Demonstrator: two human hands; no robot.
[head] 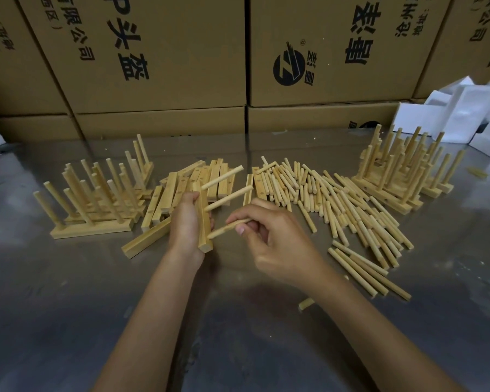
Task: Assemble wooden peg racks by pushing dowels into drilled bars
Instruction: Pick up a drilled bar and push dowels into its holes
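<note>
My left hand (185, 222) grips a drilled wooden bar (203, 227), held nearly upright above the table. Two dowels (227, 198) stick out of the bar toward the upper right. My right hand (269, 236) pinches a third dowel (229, 228) whose left end sits at the bar's lowest hole. A heap of loose dowels (337, 205) lies to the right. Loose drilled bars (198, 179) lie behind my left hand.
Finished peg racks stand in a cluster at the left (96, 199) and another at the right (402, 171). Cardboard boxes (164, 58) wall off the back of the shiny metal table (238, 321). White foam pieces (464, 114) lie at the far right.
</note>
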